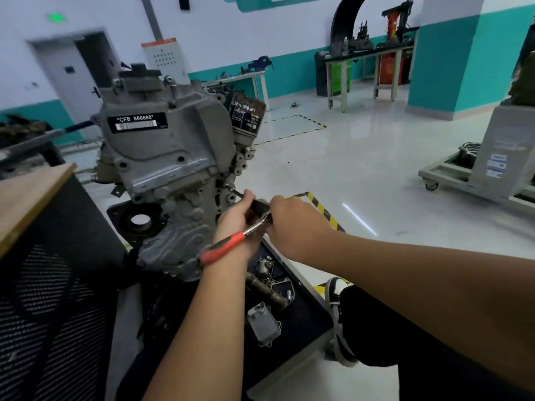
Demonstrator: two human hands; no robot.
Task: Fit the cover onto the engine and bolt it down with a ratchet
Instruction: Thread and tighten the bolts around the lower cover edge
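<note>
1. At the far left we see a wooden-topped bench (27, 195) with a dark mesh panel (52, 308) below its edge.
2. The engine (170, 157) stands upright on a black stand plate (292, 319), its grey front casting facing us, with a black label (136, 122) reading "CFB 666660" near the top.
3. A black oil filter (246, 114) sits tilted at the engine's upper right side.
4. Our left hand (236, 224) is at the engine's lower right side, fingers curled around the head end of the ratchet (228, 246); a thin metal extension (238, 193) runs from above the fingers to the engine.
5. The ratchet's chrome shank passes between the two hands, and its red handle lies across our left wrist, pointing down and left.
6. A small dark piece, which may be the cover (258, 206), shows between the hands, just beside the engine's side; we cannot tell whether it is seated.
7. Our right hand (292, 224) is closed in a grip just right of the ratchet head; what it holds is hidden by the knuckles.
8. On the stand plate near its right edge lie loose engine parts, among them a finned grey cooler (265, 325).
9. A black-and-white shoe (337, 296) rests at the plate's right edge, on the pale floor (362, 169).
</note>
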